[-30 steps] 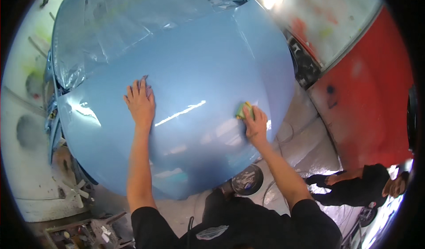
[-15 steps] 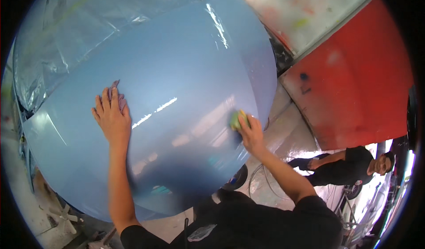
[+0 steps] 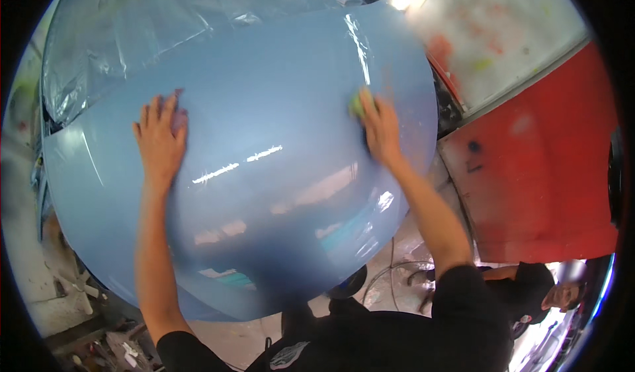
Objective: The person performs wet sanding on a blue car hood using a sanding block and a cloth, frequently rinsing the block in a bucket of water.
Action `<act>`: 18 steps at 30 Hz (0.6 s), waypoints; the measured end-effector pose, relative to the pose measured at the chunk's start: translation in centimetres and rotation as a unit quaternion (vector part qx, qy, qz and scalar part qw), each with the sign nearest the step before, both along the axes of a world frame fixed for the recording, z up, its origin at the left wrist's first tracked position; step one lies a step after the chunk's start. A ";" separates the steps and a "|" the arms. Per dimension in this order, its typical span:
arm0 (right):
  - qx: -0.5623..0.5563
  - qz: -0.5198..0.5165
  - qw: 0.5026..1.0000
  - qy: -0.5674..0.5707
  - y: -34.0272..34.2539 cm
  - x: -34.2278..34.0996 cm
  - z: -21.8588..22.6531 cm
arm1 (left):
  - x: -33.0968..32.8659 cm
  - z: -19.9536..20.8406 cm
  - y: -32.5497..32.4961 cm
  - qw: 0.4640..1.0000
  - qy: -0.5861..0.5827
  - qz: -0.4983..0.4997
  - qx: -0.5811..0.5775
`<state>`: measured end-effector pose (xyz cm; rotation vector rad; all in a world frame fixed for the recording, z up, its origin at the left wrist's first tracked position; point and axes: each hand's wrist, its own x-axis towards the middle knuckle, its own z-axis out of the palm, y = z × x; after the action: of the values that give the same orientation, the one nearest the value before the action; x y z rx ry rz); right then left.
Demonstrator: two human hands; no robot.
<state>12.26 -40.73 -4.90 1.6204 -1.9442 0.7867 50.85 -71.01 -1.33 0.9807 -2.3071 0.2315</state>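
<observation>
A glossy grey-blue car hood (image 3: 264,94) spreads in front of me. On its left part lies my left hand (image 3: 159,140), fingers spread over a crumpled purple cloth (image 3: 178,118) and holding it against the paint. The cloth pokes out past the index finger and beside the thumb. Toward the right side of the hood, my right hand (image 3: 381,130) grips a small green sponge (image 3: 358,105) and presses it on the surface. Motion smears this hand slightly, and its fingers hide part of the sponge.
Clear plastic sheeting (image 3: 159,21) covers the car beyond the hood. To the right stand a red panel (image 3: 536,173) and a whitish, paint-spotted panel (image 3: 503,35). Another person (image 3: 529,286) is at the lower right, near a hose (image 3: 383,273) on the floor.
My right hand has slid the sponge farther away along the right side of the hood. My left hand stays on the cloth, shifted slightly left. The view has tilted a little.
</observation>
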 end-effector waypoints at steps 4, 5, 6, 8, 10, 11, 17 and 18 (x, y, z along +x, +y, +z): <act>0.098 0.055 0.985 -0.134 8.9 2.8 -4.0 | -0.3 0.2 -3.0 0.995 0.009 0.100 -0.016; 0.060 0.103 0.992 0.028 9.3 2.1 -5.2 | 0.0 -0.1 -2.9 0.996 0.003 0.088 -0.001; 0.100 0.021 0.993 0.054 7.0 -1.8 -5.5 | -0.7 0.0 -2.9 0.997 0.003 0.070 0.009; 0.046 0.023 0.999 0.005 -5.1 -8.1 0.7 | -1.4 0.4 -2.7 0.998 0.009 0.069 -0.007; 0.005 -0.010 0.999 0.040 -12.9 -17.2 5.6 | -4.4 -0.2 -2.4 0.999 0.023 0.037 -0.010; 0.013 -0.059 0.998 0.027 -15.5 -19.1 6.2 | -5.0 -0.6 -3.0 0.999 0.022 0.034 -0.012; 0.048 0.072 0.994 -0.060 -4.5 -4.5 0.3 | -0.9 0.4 -3.0 0.996 -0.003 0.090 0.010; 0.087 0.059 0.986 -0.129 -0.1 -2.7 -1.6 | -0.7 -0.1 -2.9 0.996 -0.008 0.090 0.005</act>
<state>9.60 -40.83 -6.50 1.8287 -2.1636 0.9360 50.15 -73.92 -1.46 1.1974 -2.2368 0.3015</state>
